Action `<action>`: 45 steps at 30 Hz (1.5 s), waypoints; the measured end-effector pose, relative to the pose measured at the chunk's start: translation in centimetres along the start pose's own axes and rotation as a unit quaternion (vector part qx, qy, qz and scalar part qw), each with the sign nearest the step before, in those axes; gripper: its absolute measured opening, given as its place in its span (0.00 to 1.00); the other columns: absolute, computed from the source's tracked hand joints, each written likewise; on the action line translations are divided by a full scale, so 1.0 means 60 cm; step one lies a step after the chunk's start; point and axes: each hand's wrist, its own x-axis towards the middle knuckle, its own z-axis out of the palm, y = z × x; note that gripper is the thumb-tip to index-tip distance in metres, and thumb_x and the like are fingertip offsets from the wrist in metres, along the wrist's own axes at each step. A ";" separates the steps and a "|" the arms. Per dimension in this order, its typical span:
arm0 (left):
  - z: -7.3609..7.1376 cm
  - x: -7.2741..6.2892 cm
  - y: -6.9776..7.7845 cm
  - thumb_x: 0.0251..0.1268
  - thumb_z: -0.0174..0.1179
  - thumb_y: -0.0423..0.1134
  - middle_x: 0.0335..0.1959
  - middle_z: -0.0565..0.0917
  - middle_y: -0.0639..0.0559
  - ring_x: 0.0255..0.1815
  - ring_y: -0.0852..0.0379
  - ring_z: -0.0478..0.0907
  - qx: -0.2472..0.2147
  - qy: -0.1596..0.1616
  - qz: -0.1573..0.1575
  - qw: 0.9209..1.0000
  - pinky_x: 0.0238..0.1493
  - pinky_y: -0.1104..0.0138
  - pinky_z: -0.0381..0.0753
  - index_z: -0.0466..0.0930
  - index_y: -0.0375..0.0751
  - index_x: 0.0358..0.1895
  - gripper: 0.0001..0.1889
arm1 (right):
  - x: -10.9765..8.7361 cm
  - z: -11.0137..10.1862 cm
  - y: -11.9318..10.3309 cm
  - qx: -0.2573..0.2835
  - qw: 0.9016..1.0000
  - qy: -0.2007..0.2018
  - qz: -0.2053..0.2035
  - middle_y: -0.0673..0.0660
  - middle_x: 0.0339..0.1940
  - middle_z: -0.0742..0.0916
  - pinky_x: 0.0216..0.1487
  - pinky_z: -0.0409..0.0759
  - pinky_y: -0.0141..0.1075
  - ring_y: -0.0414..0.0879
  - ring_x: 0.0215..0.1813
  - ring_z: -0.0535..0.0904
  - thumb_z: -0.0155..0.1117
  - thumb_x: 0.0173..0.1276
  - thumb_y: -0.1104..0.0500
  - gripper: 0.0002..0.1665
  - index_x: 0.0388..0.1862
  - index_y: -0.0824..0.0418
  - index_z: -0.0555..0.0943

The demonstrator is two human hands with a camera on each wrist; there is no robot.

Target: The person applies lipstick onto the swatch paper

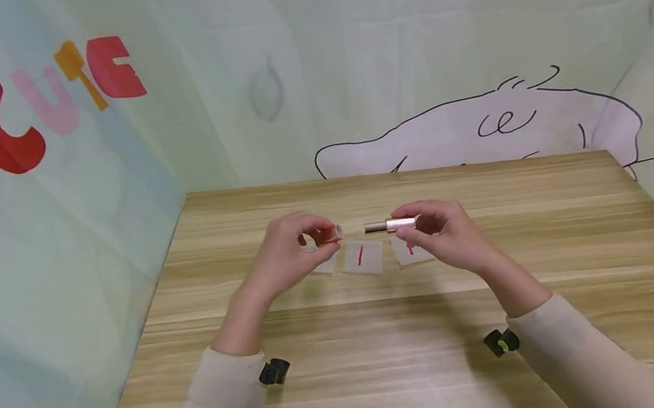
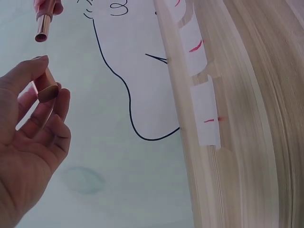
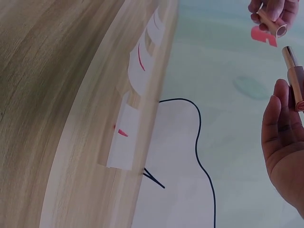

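My left hand point(image 1: 285, 258) pinches a pinkish-gold lipstick cap point(image 2: 46, 85) between thumb and fingers, its hollow end turned toward the right. Opposite it, my right hand point(image 1: 450, 235) grips the lipstick tube point(image 1: 400, 223) by its base, the narrower metallic sleeve pointing left at the cap. A short gap separates the two parts, which line up roughly level above the table. No lipstick stands out of the sleeve. Below the hands lie three white paper squares; the middle square point(image 1: 356, 268) bears a red stroke, and the right square point(image 1: 404, 257) is partly covered by the right hand.
The wood-grain table point(image 1: 380, 368) extends around the papers. A printed fabric backdrop point(image 1: 340, 50) hangs along its back and left side, with a cartoon outline and coloured letters. Dark wrist cameras point(image 1: 273, 372) sit at both cuffs.
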 end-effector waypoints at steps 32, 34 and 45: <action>0.035 0.010 0.035 0.57 0.75 0.34 0.34 0.84 0.56 0.35 0.61 0.79 0.042 -0.008 0.088 0.995 0.38 0.69 0.80 0.86 0.41 0.38 0.08 | 0.009 0.033 -0.011 -0.018 0.999 -0.034 -0.004 0.58 0.38 0.88 0.25 0.80 0.34 0.47 0.29 0.82 0.70 0.68 0.66 0.15 0.53 0.64 0.85; 0.037 0.011 0.038 0.58 0.75 0.34 0.35 0.84 0.55 0.35 0.62 0.78 0.048 -0.008 0.088 0.995 0.38 0.69 0.81 0.86 0.40 0.39 0.08 | 0.009 0.033 -0.011 -0.030 0.999 -0.032 -0.008 0.57 0.37 0.88 0.24 0.78 0.34 0.47 0.28 0.80 0.71 0.67 0.66 0.15 0.53 0.64 0.85; 0.048 0.018 0.046 0.57 0.74 0.32 0.34 0.84 0.55 0.34 0.62 0.78 0.033 0.009 0.128 0.991 0.37 0.70 0.80 0.86 0.40 0.38 0.07 | 0.004 0.029 0.000 -0.067 0.996 -0.028 -0.045 0.54 0.40 0.90 0.31 0.83 0.36 0.44 0.30 0.84 0.74 0.65 0.63 0.14 0.50 0.63 0.87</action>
